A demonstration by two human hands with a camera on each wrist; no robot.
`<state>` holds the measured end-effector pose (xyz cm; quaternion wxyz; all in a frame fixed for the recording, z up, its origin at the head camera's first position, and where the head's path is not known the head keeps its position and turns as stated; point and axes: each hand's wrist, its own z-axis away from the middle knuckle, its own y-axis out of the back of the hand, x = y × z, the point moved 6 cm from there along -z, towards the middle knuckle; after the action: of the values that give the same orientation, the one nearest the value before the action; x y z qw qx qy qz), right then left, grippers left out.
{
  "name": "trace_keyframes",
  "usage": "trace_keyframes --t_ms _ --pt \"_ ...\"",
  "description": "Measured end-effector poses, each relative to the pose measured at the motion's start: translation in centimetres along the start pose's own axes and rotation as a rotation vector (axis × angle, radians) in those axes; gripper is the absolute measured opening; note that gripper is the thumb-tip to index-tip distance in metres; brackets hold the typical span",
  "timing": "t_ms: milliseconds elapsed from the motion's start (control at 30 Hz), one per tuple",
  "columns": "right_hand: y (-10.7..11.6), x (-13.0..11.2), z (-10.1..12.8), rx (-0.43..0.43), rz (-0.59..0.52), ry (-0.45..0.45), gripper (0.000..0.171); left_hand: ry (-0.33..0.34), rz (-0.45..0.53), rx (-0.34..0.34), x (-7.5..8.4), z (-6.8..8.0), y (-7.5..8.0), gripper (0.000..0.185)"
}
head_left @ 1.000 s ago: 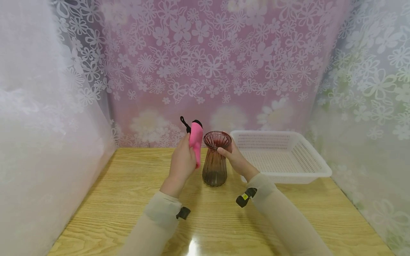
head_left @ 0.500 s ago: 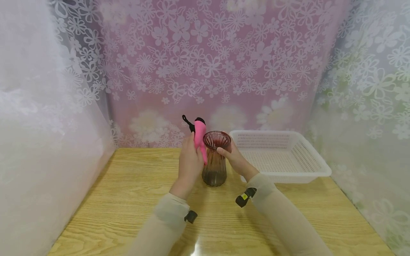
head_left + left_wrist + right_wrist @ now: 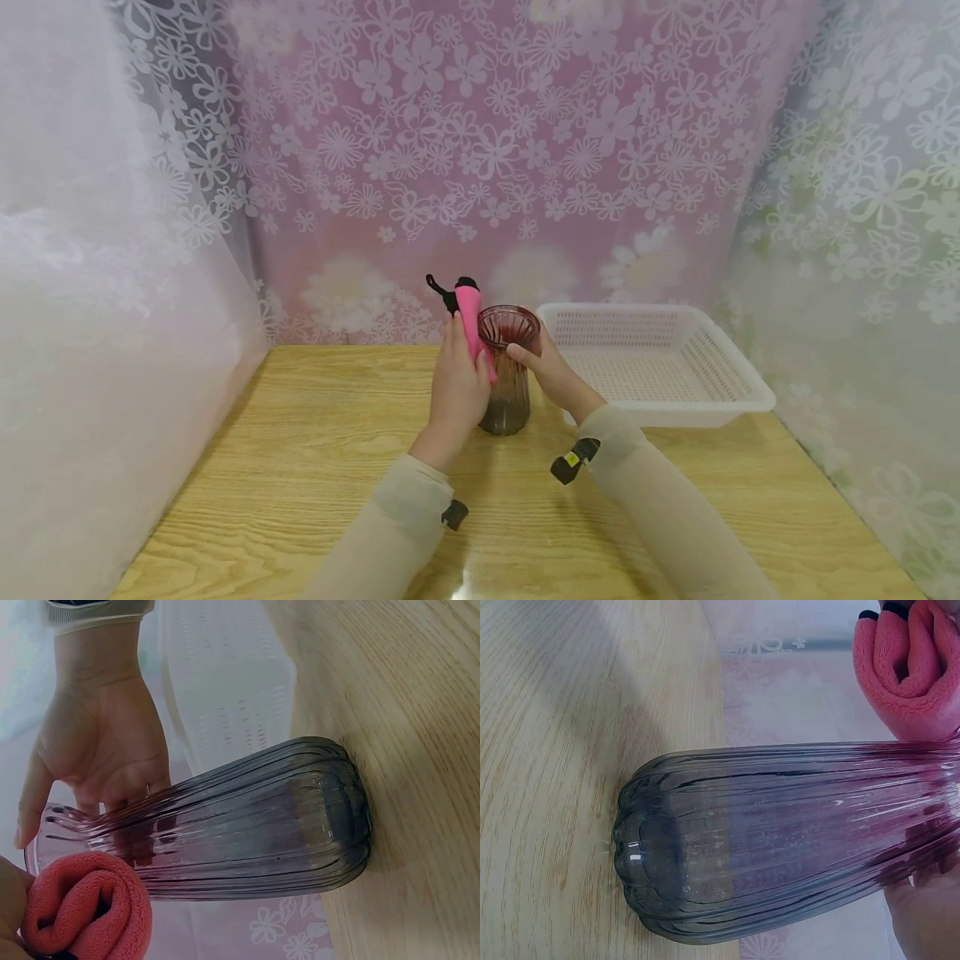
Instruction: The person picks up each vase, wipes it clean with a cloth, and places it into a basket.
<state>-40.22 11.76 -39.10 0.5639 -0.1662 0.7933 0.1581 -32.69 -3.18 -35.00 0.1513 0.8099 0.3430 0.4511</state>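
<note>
A ribbed glass vase [image 3: 507, 392], pinkish at the flared neck and smoky grey at the base, stands upright on the wooden table. My right hand [image 3: 553, 368] grips its neck from the right, thumb on the near side. My left hand [image 3: 459, 385] holds a folded pink cloth [image 3: 469, 312] with black trim and a black hanging loop, against the left side of the neck. In the left wrist view the cloth [image 3: 90, 907] appears rolled, its fuzzy layers showing, in front of the vase's neck. The right wrist view shows the cloth [image 3: 911, 671] meeting the glass near the neck.
A white perforated plastic basket [image 3: 660, 408] sits on the table to the right, just behind my right hand. Floral curtains [image 3: 495, 167] hang behind the table and along both sides. The wooden tabletop [image 3: 300, 475] extends to the left and front.
My left hand has moved right with the pink cloth, from beside the vase to against its neck. The right hand and the vase have stayed in nearly the same place.
</note>
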Motion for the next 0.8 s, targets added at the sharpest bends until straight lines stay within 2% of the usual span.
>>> trace_keyframes --t_ms 333,633,800 --pt "0.0 0.0 0.0 0.001 0.014 0.014 0.097 0.088 -0.096 -0.080 -0.3 0.4 -1.2 0.070" --pt "0.0 0.1 0.0 -0.001 -0.001 0.014 0.089 0.080 -0.135 -0.093 -0.4 0.7 -1.5 0.070" --pt "0.0 0.0 0.0 -0.004 0.006 0.023 0.090 0.072 -0.141 -0.095 -0.3 1.0 -1.5 0.070"
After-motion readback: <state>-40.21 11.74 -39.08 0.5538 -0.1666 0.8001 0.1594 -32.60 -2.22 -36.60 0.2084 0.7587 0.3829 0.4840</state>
